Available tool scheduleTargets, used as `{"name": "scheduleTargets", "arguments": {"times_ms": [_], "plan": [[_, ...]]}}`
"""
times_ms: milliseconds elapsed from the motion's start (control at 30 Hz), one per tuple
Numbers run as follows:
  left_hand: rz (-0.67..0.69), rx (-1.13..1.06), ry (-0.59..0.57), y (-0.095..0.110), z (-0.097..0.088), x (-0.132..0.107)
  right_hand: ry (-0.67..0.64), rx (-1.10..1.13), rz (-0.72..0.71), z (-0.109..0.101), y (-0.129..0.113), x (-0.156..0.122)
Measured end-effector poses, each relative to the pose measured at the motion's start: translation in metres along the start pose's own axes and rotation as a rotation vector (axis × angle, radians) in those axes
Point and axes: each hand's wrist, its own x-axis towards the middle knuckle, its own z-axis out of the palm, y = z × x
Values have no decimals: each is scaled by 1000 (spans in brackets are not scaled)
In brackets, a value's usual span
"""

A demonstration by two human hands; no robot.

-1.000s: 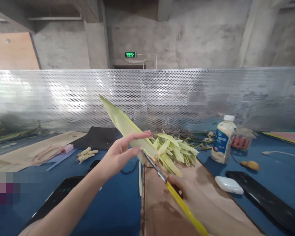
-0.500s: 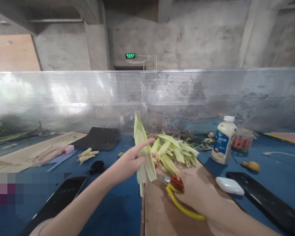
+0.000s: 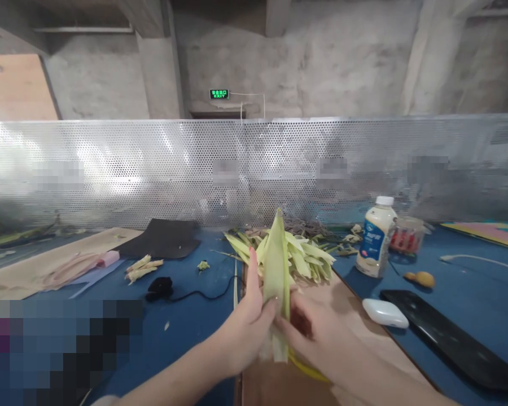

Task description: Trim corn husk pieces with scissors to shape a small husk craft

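My left hand [image 3: 248, 324] and my right hand [image 3: 317, 332] both grip one pale green leaf strip [image 3: 277, 270], held upright between them over a brown cardboard sheet [image 3: 351, 307]. The left thumb and fingers pinch its left side, the right fingers pinch its lower right side. Yellow scissor handles [image 3: 307, 368] peek out on the cardboard under my right hand. Behind the held strip lies a pile of cut leaf strips [image 3: 309, 256].
A white bottle [image 3: 375, 237] with a blue label stands at the right, next to a clear tub of red things [image 3: 406, 234]. A white case [image 3: 385, 313] and a black slab [image 3: 452, 338] lie right. Black cloth [image 3: 163, 238] and leaf scraps [image 3: 141, 268] lie left. A perforated metal screen [image 3: 152, 169] backs the blue table.
The scissors left my right hand and lie on the cardboard. The leaf swung from a slant to upright, and my right hand came up to grip it together with the left.
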Motion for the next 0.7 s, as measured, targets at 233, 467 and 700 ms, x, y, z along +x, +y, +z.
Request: {"name": "scheduleTargets", "arguments": {"times_ms": [233, 467, 700], "plan": [[-155, 2, -7, 6, 0, 4, 13, 33, -104, -5, 4, -11], [-182, 25, 173, 3, 9, 0, 208, -138, -372, -9, -3, -10], [-116, 119, 341, 4, 16, 1, 332, -3, 62, 13, -11, -5]]}}
